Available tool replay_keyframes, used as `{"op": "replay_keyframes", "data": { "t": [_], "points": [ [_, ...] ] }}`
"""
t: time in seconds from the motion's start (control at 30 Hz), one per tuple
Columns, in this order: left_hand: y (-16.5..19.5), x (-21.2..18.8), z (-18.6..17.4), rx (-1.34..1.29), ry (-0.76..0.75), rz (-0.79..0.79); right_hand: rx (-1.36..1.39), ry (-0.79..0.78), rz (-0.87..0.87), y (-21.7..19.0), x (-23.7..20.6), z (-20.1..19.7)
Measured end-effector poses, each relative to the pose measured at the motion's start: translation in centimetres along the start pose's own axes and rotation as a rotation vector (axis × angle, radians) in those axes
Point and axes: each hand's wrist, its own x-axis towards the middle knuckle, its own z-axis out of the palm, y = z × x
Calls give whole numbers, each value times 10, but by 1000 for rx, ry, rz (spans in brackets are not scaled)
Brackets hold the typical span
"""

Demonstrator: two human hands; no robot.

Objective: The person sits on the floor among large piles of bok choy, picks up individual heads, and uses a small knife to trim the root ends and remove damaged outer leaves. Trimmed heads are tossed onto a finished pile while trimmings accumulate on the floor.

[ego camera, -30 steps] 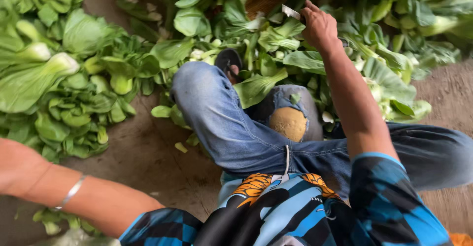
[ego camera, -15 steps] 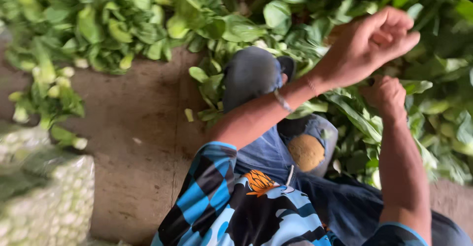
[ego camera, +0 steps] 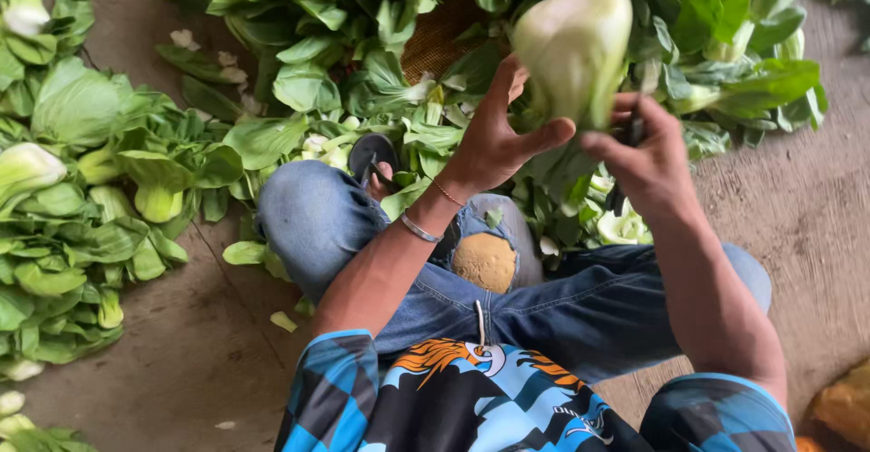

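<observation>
Bok choy head (ego camera: 575, 49) is up in front of us, pale base upward, above the leaf pile (ego camera: 299, 81). Our left hand (ego camera: 494, 139) has fingers and thumb wrapped on its lower part. Our right hand (ego camera: 645, 158) touches its right side, fingers curled around a small dark tool (ego camera: 633, 133). We sit on the concrete floor (ego camera: 181, 343) in jeans (ego camera: 544, 302).

This looks like a produce-sorting spot at a market or farm yard, not a kitchen: a bare, stained brown concrete floor (ego camera: 181, 343) carries loose heaps of green leafy bok choy (ego camera: 82, 198) left of and beyond a woven brown basket (ego camera: 435, 40), with trimmed scraps scattered around.
</observation>
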Motion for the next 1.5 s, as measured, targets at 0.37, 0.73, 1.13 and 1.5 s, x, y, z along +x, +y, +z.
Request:
{"op": "replay_keyframes", "data": {
  "t": [0.37,0.73,1.13,1.5],
  "points": [
    [25,0,-4,512,95,330,-268,179,-159,-39,-36,-21],
    [32,1,-13,527,-244,215,-567,20,-430,-20,-23,-7],
    [34,9,-46,315,-460,33,-345,-188,76,-16,-19,-66],
    [-16,-11,-36,-328,-76,-318,-1082,-130,-114,-5,-36,-66]
  ]
}}
